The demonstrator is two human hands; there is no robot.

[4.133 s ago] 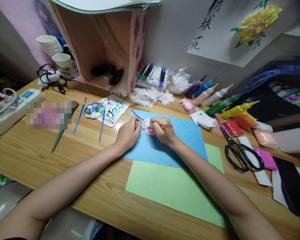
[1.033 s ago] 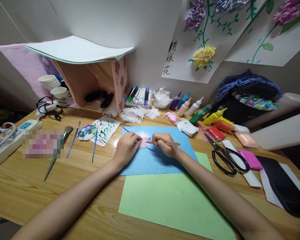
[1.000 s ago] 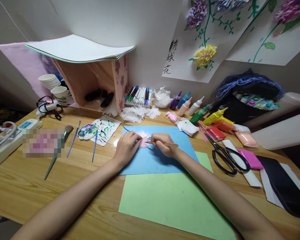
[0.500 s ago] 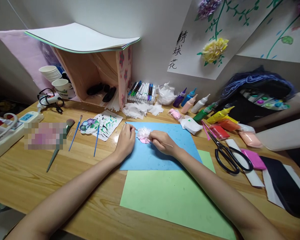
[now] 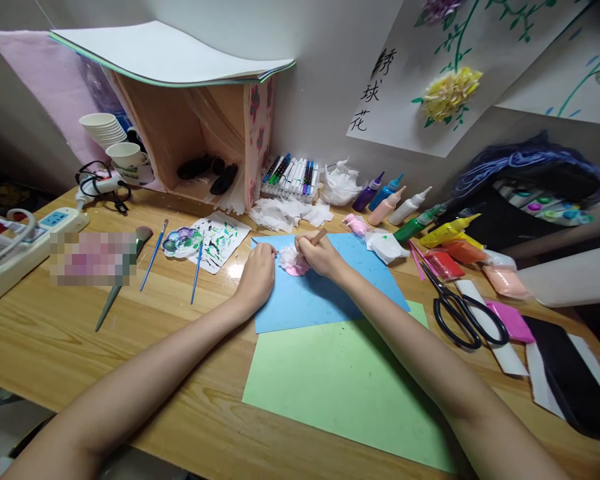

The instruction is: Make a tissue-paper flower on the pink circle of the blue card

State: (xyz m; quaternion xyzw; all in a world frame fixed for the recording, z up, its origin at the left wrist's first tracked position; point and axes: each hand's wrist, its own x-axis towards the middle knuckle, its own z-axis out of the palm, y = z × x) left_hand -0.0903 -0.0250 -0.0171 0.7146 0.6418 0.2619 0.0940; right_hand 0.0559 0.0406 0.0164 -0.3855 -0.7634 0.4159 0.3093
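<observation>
On the blue paper (image 5: 325,293) sits a ruffled white-and-pink paper flower (image 5: 291,259) with a pink base at its front. My right hand (image 5: 317,253) is closed around a thin wooden stick (image 5: 319,236), its upper end showing above the fist. That fist is at the flower's right side, and the stick's lower end is hidden behind the fingers. My left hand (image 5: 257,277) rests at the paper's left edge with its fingers curled, fingertips close to the flower's left side. What those fingers hold, if anything, I cannot make out.
Green paper (image 5: 340,393) lies under the blue sheet. Black scissors (image 5: 460,310) and colored clay packets (image 5: 443,263) are at right. Glue bottles (image 5: 387,205) and markers (image 5: 293,175) stand behind. Paintbrushes (image 5: 197,273) and a power strip (image 5: 45,247) are at left.
My right hand has risen, and the stick has turned from lying low behind the fist to pointing up. The blue paper has turned slightly. The camera view has shifted a little.
</observation>
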